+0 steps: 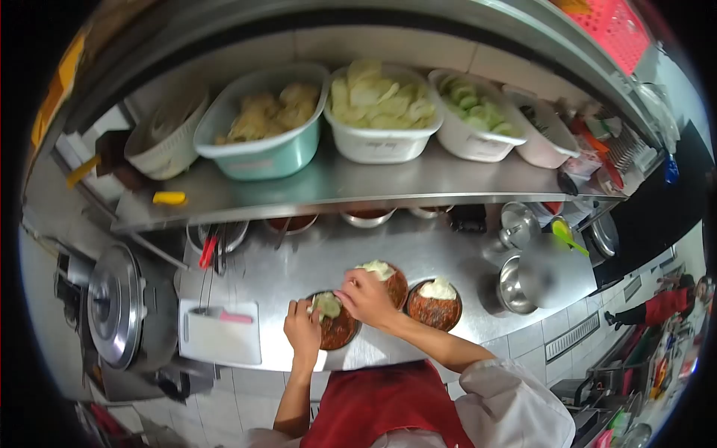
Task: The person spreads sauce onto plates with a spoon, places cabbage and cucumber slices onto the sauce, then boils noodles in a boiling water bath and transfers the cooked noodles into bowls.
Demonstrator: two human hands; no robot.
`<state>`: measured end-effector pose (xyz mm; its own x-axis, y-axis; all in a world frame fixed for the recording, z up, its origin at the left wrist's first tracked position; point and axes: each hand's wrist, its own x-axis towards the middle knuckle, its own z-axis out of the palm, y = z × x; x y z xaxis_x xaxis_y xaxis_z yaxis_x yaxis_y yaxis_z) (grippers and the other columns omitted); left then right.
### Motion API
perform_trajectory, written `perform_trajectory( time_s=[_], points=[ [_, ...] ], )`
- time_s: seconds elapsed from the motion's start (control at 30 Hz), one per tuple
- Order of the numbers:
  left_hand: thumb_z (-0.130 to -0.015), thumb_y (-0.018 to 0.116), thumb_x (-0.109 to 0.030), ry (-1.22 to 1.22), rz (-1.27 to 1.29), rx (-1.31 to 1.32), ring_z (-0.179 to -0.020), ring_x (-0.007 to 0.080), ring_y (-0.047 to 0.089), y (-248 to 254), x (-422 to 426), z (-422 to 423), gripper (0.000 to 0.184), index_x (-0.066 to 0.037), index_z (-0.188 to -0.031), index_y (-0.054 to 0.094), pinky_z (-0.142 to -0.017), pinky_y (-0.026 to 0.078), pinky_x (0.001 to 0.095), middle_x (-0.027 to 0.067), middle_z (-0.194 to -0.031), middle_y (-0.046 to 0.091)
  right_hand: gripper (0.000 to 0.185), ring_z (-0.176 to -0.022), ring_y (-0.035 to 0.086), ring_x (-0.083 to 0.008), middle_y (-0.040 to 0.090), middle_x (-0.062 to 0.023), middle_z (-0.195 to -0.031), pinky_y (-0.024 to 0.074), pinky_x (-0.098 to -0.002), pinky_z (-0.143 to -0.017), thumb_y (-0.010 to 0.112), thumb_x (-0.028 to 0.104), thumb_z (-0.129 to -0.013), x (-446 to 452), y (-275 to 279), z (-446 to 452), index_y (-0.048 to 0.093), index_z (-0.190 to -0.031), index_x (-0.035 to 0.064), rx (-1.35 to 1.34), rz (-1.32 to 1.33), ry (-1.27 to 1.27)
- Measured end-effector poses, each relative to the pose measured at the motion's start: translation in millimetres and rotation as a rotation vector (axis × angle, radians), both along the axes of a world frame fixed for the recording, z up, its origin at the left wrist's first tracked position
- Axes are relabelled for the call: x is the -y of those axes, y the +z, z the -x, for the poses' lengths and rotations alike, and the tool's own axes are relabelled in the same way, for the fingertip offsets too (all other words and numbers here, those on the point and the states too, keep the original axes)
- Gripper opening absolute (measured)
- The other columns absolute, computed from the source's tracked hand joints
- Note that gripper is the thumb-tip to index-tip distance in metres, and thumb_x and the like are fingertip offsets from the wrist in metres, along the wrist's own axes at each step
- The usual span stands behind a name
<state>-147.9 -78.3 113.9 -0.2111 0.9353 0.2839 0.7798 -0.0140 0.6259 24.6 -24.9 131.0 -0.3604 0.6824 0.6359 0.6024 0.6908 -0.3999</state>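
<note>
Both my hands work over the left bowl (pixel 338 334), which holds red-brown sauce. Pale green vegetable slices (pixel 326 305) sit at its far side, between my fingers. My left hand (pixel 302 330) is closed at their left edge. From the right, my right hand (pixel 370 300) reaches in with its fingers pinched; what they hold is hidden. Partly behind that hand stands a second bowl (pixel 396 287) of sauce with a pale topping. To the right, a third bowl (pixel 433 310) holds the same sauce and a whitish topping (pixel 438 289).
A white cutting board (pixel 219 342) with a pink-handled knife (pixel 235 318) lies left, near a large lidded pot (pixel 112 306). Overhead, a steel shelf (pixel 358 181) bears tubs of cut vegetables (pixel 385 144). Metal bowls (pixel 514 287) stand right. Another person (pixel 665 300) is far right.
</note>
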Motion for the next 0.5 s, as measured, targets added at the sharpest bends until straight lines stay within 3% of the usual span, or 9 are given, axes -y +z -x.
perform_trajectory(
  time_s=[0.1,0.13,0.17,0.2,0.23,0.27,0.4,0.47,0.5],
  points=[
    [-0.074,0.072,-0.004,-0.167,-0.282,0.124,-0.057,0.0251,0.050,97.6,-13.6,-34.0,0.014,-0.002,-0.083,0.061,-0.052,0.039,0.0349,0.0094,-0.072,0.053,0.013,-0.075,0.059,-0.0276,0.058,-0.0107,-0.087,0.0471,-0.0374,-0.067,0.069,0.003,-0.068,-27.8,164.5,-105.8,0.061,-0.077,0.0060,-0.131,-0.465,-0.213],
    [-0.073,0.073,-0.003,-0.231,-0.377,0.131,-0.057,0.0246,0.050,136.6,-23.3,-50.6,0.014,-0.002,-0.082,0.062,-0.052,0.039,0.0345,0.0089,-0.072,0.054,0.009,-0.075,0.058,-0.0309,0.057,-0.0135,-0.082,0.0475,-0.0395,-0.067,0.063,0.001,-0.071,-47.2,209.4,-132.5,0.061,-0.079,0.0023,-0.275,-0.387,-0.372],
    [-0.073,0.073,-0.002,-0.310,-0.562,0.087,-0.057,0.0245,0.050,168.6,-39.1,-68.4,0.014,-0.002,-0.081,0.062,-0.052,0.039,0.0342,0.0086,-0.071,0.055,0.011,-0.073,0.056,-0.0294,0.060,-0.0158,-0.086,0.0445,-0.0403,-0.068,0.056,0.000,-0.082,-81.7,242.5,-167.4,0.061,-0.091,0.0032,-0.122,-0.429,-0.448],
    [-0.072,0.073,-0.001,-0.388,-0.744,0.041,-0.057,0.0244,0.050,199.4,-58.2,-88.7,0.013,-0.003,-0.081,0.063,-0.051,0.038,0.0339,0.0082,-0.071,0.055,0.018,-0.081,0.060,-0.0309,0.062,-0.0165,-0.092,0.0460,-0.0404,-0.075,0.058,0.004,-0.082,-131.8,248.4,-217.5,0.062,-0.099,0.0020,0.208,-0.396,-0.545],
    [-0.074,0.071,0.002,-0.458,-0.837,0.109,-0.051,0.0178,0.039,229.7,-80.2,-115.2,0.011,-0.001,-0.077,0.061,-0.047,0.031,0.0303,0.0052,-0.061,0.046,0.027,-0.096,0.059,-0.0322,0.061,-0.0185,-0.103,0.0460,-0.0408,-0.086,0.061,0.007,-0.079,-174.0,267.8,-237.6,0.064,-0.106,0.0046,0.279,-0.318,-0.385],
    [-0.077,0.070,-0.002,-0.524,-0.909,0.059,-0.051,0.0207,0.041,246.0,-113.1,-136.1,0.008,-0.001,-0.079,0.062,-0.048,0.034,0.0317,0.0076,-0.060,0.046,0.029,-0.101,0.058,-0.0325,0.061,-0.0185,-0.107,0.0445,-0.0412,-0.090,0.062,0.007,-0.078,-212.1,275.4,-249.2,0.064,-0.107,0.0055,0.362,-0.160,-0.338],
    [-0.081,0.064,-0.014,-0.549,-0.497,-0.067,-0.070,0.0364,0.059,286.0,-252.1,-220.8,0.014,-0.001,-0.083,0.063,-0.065,0.045,0.0433,0.0167,-0.073,0.062,0.030,-0.110,0.053,-0.0358,0.056,-0.0198,-0.116,0.0387,-0.0441,-0.102,0.058,0.010,-0.080,-266.0,264.7,-253.0,0.064,-0.110,0.0131,0.599,-0.025,-0.185],
    [-0.082,0.062,-0.021,-0.722,-0.766,-0.339,-0.080,0.0357,0.060,261.5,-324.7,-235.1,0.020,-0.003,-0.091,0.064,-0.072,0.047,0.0425,0.0174,-0.081,0.064,0.028,-0.108,0.054,-0.0368,0.057,-0.0198,-0.115,0.0391,-0.0453,-0.100,0.055,0.015,-0.084,-279.5,241.7,-254.2,0.064,-0.111,0.0155,0.617,-0.391,-0.200],
    [-0.086,0.055,-0.023,-0.680,-0.263,-0.560,-0.090,0.0335,0.059,264.0,-344.7,-241.4,0.024,-0.006,-0.102,0.061,-0.078,0.047,0.0407,0.0201,-0.097,0.062,0.026,-0.105,0.056,-0.0350,0.058,-0.0201,-0.114,0.0421,-0.0447,-0.096,0.054,0.018,-0.085,-270.5,245.0,-249.6,0.065,-0.108,0.0133,0.658,-0.320,-0.096]
  ],
)
